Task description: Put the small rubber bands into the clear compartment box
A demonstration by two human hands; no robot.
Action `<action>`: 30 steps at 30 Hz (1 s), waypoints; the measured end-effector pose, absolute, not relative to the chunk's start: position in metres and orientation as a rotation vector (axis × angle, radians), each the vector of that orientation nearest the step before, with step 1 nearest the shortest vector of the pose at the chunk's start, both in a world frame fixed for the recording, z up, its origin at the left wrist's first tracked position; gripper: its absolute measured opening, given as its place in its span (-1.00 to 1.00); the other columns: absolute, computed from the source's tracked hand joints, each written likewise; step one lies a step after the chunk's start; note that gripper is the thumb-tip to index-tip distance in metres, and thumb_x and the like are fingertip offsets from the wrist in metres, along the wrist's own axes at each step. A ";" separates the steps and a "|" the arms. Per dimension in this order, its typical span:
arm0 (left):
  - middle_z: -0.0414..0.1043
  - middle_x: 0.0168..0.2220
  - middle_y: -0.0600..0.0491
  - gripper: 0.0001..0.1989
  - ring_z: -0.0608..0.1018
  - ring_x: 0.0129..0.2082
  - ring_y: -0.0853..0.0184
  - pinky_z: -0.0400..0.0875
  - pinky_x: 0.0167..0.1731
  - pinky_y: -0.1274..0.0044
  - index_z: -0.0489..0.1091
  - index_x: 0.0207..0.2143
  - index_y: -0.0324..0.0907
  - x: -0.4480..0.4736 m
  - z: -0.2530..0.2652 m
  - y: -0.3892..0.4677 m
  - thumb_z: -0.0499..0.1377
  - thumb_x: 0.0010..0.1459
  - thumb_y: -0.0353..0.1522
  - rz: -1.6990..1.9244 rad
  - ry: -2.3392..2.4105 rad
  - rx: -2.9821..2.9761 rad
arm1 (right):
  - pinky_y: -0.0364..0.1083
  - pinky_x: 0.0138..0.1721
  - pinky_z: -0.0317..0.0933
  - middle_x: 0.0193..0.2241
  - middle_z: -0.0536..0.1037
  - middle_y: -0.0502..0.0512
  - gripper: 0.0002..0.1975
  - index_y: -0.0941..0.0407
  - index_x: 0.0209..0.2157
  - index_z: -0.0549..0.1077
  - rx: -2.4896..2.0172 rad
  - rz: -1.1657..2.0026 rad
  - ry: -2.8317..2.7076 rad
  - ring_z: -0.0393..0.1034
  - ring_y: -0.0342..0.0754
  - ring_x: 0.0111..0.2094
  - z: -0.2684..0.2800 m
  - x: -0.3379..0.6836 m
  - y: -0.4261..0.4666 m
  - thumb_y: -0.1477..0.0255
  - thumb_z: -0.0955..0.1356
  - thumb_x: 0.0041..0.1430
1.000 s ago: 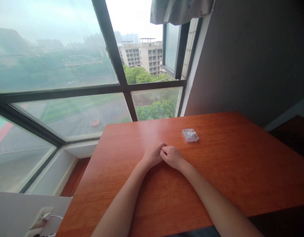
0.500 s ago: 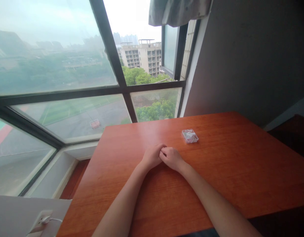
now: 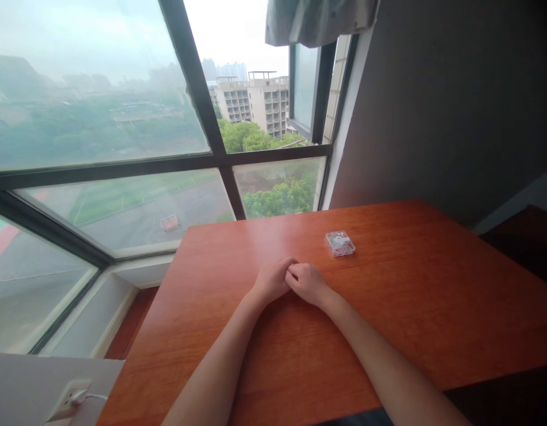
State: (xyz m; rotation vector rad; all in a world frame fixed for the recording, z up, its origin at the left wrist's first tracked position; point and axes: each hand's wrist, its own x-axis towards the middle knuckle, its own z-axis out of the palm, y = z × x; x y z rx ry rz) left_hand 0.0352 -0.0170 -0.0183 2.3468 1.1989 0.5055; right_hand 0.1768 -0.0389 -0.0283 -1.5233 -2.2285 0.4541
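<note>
No handling is seen under way: the clear case (image 3: 340,243) is touched by neither hand, and nothing is seen to have been taken out of it. Its lid appears to be closed, so its opening and emptying can be judged not yet done. The left hand (image 3: 273,279) and the right hand (image 3: 308,283) are clasped together, fingers folded, on the near side of the case and a little to its left; whether anything small is enclosed between them cannot be told. The case is set toward the far edge of the table (image 3: 411,284), near the hands but apart from them.

The case is squarish, flat and round-cornered, apparently of hard transparent plastic; small pieces and a pale patch are seen in or on it, too small to be identified. The table is finished in smooth reddish-brown wood grain, by which window light is reflected in a soft sheen. Beyond it, broad glass panes are held by a dark, straight-edged window frame (image 3: 122,171), and a soft, wavy-hemmed grey curtain (image 3: 320,22) is hung at the top.
</note>
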 end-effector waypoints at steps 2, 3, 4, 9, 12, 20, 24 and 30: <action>0.52 -0.21 0.06 -0.69 0.53 -0.25 0.30 0.33 -0.28 0.55 0.40 -0.16 -0.12 0.035 -0.018 -0.017 0.09 -0.01 -0.43 0.501 1.200 2.350 | -0.15 -0.44 -0.07 -0.44 0.57 0.10 -0.68 0.13 -0.46 0.48 -1.527 0.464 -2.227 0.36 -0.12 -0.45 -0.028 0.177 -0.039 0.39 0.18 0.26; 0.52 -0.21 0.05 -0.69 0.53 -0.25 0.30 0.33 -0.29 0.55 0.40 -0.16 -0.12 0.035 -0.018 -0.017 0.09 0.00 -0.43 0.500 1.199 2.352 | -0.15 -0.44 -0.06 -0.44 0.57 0.10 -0.69 0.13 -0.46 0.48 -1.528 0.468 -2.227 0.36 -0.12 -0.44 -0.028 0.176 -0.038 0.40 0.18 0.26; 0.52 -0.22 0.05 -0.69 0.53 -0.25 0.30 0.33 -0.29 0.55 0.40 -0.16 -0.13 0.035 -0.017 -0.017 0.09 0.00 -0.43 0.498 1.198 2.354 | -0.15 -0.44 -0.06 -0.43 0.57 0.10 -0.69 0.13 -0.45 0.48 -1.530 0.472 -2.227 0.36 -0.12 -0.44 -0.028 0.176 -0.038 0.40 0.18 0.26; 0.52 -0.21 0.05 -0.68 0.53 -0.24 0.29 0.34 -0.28 0.54 0.41 -0.15 -0.13 0.036 -0.015 -0.017 0.09 0.00 -0.43 0.493 1.204 2.356 | -0.14 -0.44 -0.07 -0.42 0.57 0.11 -0.69 0.13 -0.45 0.48 -1.543 0.466 -2.234 0.36 -0.11 -0.43 -0.029 0.177 -0.038 0.39 0.19 0.25; 0.52 -0.22 0.04 -0.68 0.53 -0.25 0.30 0.34 -0.28 0.55 0.41 -0.15 -0.14 0.036 -0.014 -0.018 0.09 -0.01 -0.44 0.497 1.197 2.353 | -0.14 -0.44 -0.07 -0.43 0.57 0.11 -0.68 0.13 -0.45 0.48 -1.530 0.459 -2.235 0.36 -0.11 -0.43 -0.029 0.177 -0.038 0.39 0.18 0.26; 0.52 -0.21 0.04 -0.68 0.53 -0.25 0.31 0.35 -0.28 0.55 0.40 -0.15 -0.14 0.036 -0.016 -0.017 0.08 -0.01 -0.45 0.508 1.179 2.355 | -0.15 -0.44 -0.08 -0.44 0.56 0.10 -0.69 0.14 -0.46 0.48 -1.521 0.458 -2.232 0.34 -0.13 -0.45 -0.029 0.177 -0.038 0.39 0.19 0.26; 0.52 -0.21 0.05 -0.68 0.53 -0.25 0.30 0.34 -0.29 0.55 0.40 -0.15 -0.14 0.035 -0.017 -0.017 0.08 -0.01 -0.44 0.511 1.183 2.358 | -0.14 -0.43 -0.07 -0.44 0.56 0.10 -0.69 0.14 -0.46 0.48 -1.520 0.476 -2.232 0.34 -0.13 -0.44 -0.028 0.177 -0.038 0.40 0.19 0.25; 0.52 -0.21 0.05 -0.68 0.53 -0.26 0.30 0.34 -0.29 0.55 0.40 -0.15 -0.13 0.035 -0.018 -0.017 0.09 -0.01 -0.44 0.515 1.188 2.360 | -0.14 -0.43 -0.06 -0.44 0.56 0.10 -0.69 0.14 -0.46 0.48 -1.516 0.472 -2.232 0.35 -0.12 -0.44 -0.028 0.177 -0.037 0.40 0.19 0.25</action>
